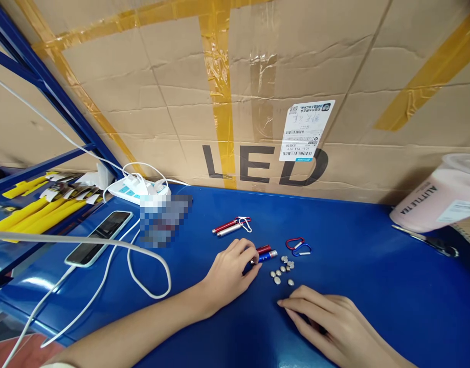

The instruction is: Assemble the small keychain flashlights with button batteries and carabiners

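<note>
Left hand (229, 271) curled, fingers pinched; right hand (327, 322) flat, palm down.

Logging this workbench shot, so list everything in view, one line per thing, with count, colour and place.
mini flashlights: two, one red and one blue, under the left fingertips
pen lights: two, red and silver, behind the left hand, with a white clip
carabiner clips: two, red and blue, right of the mini flashlights
button cells: about eight, silver, between the hands
phone: one, dark screen, left on the table
power strip: one, white, by the cardboard
cable: white, looped beside the phone
cup: one, pink, lying far right
table: blue
left hand: on the mini flashlights
right hand: flat on the table
</note>
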`<action>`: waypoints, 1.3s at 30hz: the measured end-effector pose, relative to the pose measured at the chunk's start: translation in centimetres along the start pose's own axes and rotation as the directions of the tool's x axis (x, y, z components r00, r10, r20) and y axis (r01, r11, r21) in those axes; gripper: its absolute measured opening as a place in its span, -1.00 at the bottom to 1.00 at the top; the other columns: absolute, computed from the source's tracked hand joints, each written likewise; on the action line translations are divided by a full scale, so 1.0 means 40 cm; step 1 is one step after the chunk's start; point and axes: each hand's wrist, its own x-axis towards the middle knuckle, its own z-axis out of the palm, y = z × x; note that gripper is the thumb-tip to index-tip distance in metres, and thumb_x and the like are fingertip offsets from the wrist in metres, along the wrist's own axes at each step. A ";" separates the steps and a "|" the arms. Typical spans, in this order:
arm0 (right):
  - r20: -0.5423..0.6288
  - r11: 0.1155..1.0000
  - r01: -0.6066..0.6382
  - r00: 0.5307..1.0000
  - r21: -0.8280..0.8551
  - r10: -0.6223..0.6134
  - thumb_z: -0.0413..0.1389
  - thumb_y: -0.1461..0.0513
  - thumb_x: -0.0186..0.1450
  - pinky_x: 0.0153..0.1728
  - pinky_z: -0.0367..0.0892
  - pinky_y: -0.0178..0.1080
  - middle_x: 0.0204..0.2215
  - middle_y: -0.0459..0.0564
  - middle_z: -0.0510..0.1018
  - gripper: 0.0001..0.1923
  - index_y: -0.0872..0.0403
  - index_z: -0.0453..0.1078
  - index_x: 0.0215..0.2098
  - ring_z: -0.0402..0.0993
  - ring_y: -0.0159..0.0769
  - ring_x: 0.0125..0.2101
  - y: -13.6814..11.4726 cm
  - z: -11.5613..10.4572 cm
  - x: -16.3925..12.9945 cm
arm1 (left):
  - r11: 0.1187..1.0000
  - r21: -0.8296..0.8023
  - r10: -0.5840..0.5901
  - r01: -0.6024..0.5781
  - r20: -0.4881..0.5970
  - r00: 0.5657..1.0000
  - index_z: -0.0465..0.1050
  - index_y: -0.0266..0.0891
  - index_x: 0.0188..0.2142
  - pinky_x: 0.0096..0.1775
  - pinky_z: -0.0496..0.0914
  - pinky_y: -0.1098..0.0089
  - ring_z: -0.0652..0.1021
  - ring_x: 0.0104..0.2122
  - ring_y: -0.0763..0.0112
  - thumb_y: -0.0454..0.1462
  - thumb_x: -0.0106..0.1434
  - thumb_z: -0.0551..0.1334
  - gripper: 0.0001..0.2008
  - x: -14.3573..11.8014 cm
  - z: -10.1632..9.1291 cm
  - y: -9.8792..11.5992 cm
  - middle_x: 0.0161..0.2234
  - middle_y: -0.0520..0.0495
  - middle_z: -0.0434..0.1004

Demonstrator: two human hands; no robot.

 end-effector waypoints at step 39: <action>0.027 0.996 0.004 1.000 -0.091 -0.001 -0.16 0.27 0.42 -0.49 0.39 -0.43 -0.33 -0.06 0.58 -0.68 0.04 0.44 -0.18 0.54 -0.45 -0.48 0.008 0.000 -0.003 | 0.992 0.089 0.094 -0.087 -0.068 0.993 0.40 -0.24 -0.06 -0.04 0.42 0.19 0.45 -0.03 0.19 -0.33 0.31 0.05 -0.74 0.002 -0.010 0.002 0.05 -0.22 0.34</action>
